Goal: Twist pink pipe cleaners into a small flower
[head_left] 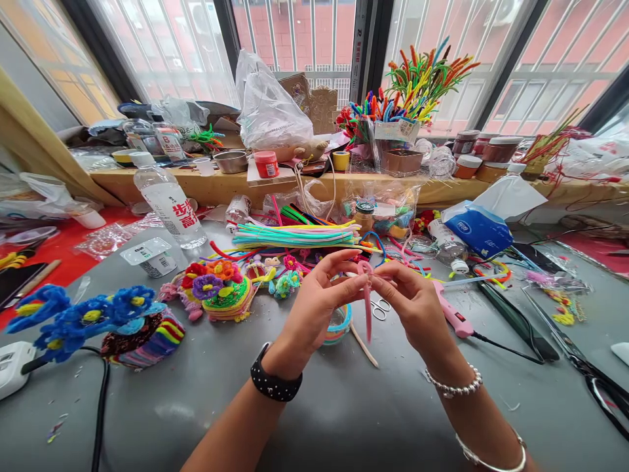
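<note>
A pink pipe cleaner (pixel 368 314) is pinched between my two hands above the grey table, bent into a small loop at the top with one end hanging down. My left hand (pixel 327 288) grips it from the left, thumb and fingertips together. From the other side, my right hand (pixel 410 298) pinches the same pipe cleaner close to the loop. Below and behind my hands are a roll of tape (pixel 339 326), small scissors (pixel 380 309) and a pale pipe cleaner (pixel 364 346) lying on the table. Fingers partly hide the loop.
Bundled pipe cleaners (pixel 295 236) lie behind my hands. At left are a blue-flowered pot (pixel 142 337), a flower-topped round piece (pixel 226 298) and a water bottle (pixel 170 203). To the right lie a pink glue gun (pixel 455 314), a corded green tool (pixel 515 321) and large scissors (pixel 580 360).
</note>
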Available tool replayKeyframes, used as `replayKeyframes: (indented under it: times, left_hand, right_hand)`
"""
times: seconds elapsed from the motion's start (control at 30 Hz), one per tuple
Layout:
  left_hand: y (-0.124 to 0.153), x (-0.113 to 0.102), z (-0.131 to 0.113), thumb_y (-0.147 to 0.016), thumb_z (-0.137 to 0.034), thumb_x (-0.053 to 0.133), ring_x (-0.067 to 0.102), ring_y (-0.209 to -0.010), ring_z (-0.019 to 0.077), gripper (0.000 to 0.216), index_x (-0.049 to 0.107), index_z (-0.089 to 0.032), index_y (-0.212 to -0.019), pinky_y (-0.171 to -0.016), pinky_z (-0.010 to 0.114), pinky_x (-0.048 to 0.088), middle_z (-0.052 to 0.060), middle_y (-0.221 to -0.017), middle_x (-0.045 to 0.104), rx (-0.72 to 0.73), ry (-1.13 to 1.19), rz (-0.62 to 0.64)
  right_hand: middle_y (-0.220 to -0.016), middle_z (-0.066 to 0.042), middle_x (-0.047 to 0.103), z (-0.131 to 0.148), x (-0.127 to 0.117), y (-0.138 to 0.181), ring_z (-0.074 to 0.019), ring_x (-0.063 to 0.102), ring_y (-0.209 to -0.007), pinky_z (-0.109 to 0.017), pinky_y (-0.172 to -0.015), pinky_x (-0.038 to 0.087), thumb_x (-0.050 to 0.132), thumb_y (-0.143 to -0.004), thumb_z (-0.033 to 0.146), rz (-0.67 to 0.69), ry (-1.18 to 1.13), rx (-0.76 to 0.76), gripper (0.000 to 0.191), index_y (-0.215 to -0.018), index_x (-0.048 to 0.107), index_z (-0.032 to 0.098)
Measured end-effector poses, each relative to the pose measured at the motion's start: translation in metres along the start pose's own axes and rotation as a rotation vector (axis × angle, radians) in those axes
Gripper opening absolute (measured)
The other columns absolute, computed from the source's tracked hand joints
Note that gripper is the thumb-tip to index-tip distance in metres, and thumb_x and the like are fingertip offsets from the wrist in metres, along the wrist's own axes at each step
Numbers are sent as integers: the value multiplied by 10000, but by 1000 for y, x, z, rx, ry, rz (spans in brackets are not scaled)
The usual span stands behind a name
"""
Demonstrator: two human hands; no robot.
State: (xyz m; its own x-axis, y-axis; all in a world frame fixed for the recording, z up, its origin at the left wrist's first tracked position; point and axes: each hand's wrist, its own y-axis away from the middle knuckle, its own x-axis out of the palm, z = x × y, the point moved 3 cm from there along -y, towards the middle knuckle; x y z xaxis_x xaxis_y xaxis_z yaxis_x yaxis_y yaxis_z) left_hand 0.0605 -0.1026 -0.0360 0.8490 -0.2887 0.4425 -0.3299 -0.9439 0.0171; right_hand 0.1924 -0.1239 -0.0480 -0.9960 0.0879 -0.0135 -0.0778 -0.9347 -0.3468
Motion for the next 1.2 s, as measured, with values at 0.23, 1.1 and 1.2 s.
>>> replayKeyframes:
  times: [0.23, 1.1, 1.2]
  left_hand:
    - [-2, 0, 5, -622, -228, 739, 621, -742, 131, 245, 700, -168, -856, -760, 274, 473, 26, -828, 691, -40, -57, 56]
    - [-7, -2, 18, -614, -271, 741, 595, -678, 110, 142, 712, -178, -716, -638, 222, 491, 22, -770, 672, -24, 67, -10]
    - [-8, -1, 18, -602, -271, 748, 596, -696, 112, 191, 718, -187, -770, -636, 217, 483, 28, -800, 676, -68, 81, 31]
  right_hand:
    - [-743, -5, 623, 3, 0, 0, -131, 584, -681, -247, -608, 506, 643, -743, 302, -3, -40, 36, 99, -739, 634, 203]
    - [-702, -34, 687, 2, -2, 1, -152, 610, -629, -275, -585, 514, 670, -701, 366, 27, -31, 119, 187, -751, 696, 187]
    - [-703, -29, 681, 3, -2, 1, -154, 610, -646, -275, -600, 515, 667, -707, 360, 43, -19, 111, 183, -770, 700, 191]
